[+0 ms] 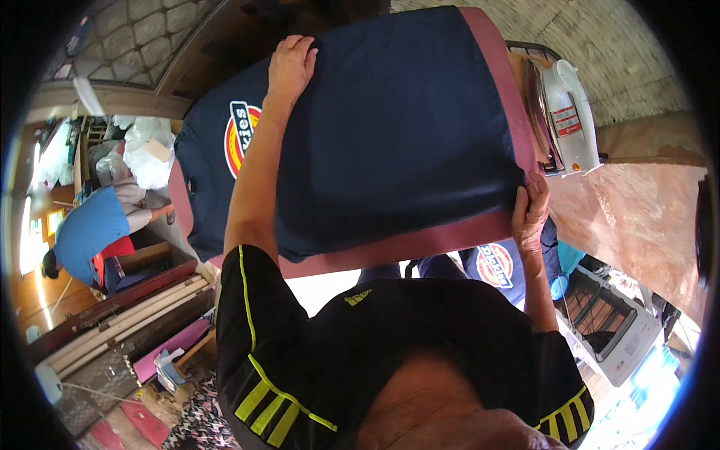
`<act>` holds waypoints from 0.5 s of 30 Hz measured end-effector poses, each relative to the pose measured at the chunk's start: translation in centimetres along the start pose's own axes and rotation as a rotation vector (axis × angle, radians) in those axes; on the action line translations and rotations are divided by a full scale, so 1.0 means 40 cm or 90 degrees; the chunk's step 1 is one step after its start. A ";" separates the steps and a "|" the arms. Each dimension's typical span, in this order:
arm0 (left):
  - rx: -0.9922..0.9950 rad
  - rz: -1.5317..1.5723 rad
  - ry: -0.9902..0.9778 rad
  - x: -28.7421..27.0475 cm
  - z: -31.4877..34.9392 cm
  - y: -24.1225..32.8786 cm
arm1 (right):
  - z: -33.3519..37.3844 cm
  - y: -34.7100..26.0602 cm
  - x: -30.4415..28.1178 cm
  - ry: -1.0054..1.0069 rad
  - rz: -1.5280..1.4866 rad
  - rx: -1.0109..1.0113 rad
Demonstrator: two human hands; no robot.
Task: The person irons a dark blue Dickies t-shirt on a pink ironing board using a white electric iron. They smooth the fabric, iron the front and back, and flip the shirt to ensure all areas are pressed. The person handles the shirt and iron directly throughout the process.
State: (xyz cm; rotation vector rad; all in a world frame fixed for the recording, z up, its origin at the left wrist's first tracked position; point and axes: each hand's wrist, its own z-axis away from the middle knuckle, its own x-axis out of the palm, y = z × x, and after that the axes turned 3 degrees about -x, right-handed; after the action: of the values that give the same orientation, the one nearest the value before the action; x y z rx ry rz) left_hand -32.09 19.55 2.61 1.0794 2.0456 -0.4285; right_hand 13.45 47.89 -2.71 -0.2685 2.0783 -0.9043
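A navy T-shirt [390, 127] with a round red and yellow logo is spread over a maroon padded board [491, 52]. My left hand [291, 69] rests on the shirt at its far edge, fingers stretched out and lying on the cloth. At the shirt's near right corner, my right hand [531, 210] has its thumb and fingers closed on the hem beside the board's edge. A white iron [568, 116] stands on its heel just past the board's right end.
Another navy garment with a similar logo [495, 264] hangs below the board at right. A grey-framed appliance [615, 322] stands at lower right. Far left, a person in a blue shirt [94, 225] bends over near white plastic bags [148, 150]. Long pale poles [127, 322] lie at left.
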 end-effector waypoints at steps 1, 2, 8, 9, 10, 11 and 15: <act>0.024 -0.003 -0.014 0.016 -0.011 -0.007 | 0.005 0.001 -0.003 0.004 0.006 0.001; 0.017 0.006 -0.030 0.023 -0.024 -0.023 | 0.006 0.003 -0.002 0.009 0.010 0.002; 0.006 0.008 -0.138 0.053 -0.070 -0.048 | 0.019 -0.014 -0.003 0.047 0.040 0.055; 0.031 0.007 -0.115 0.053 -0.080 -0.053 | 0.019 -0.016 -0.002 0.042 0.030 0.087; 0.007 0.048 -0.142 0.051 -0.091 -0.062 | 0.020 -0.016 -0.001 0.036 0.020 0.119; -0.018 0.088 -0.169 0.046 -0.103 -0.074 | 0.023 -0.012 -0.003 0.031 0.024 0.127; -0.015 0.185 -0.190 0.042 -0.104 -0.075 | 0.012 -0.036 0.002 0.070 0.085 0.111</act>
State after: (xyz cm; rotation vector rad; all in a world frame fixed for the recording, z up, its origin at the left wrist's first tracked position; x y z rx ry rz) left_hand -37.07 21.22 3.88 1.1982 1.6012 -0.3894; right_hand 13.60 46.57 -1.98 0.0121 2.0728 -1.0314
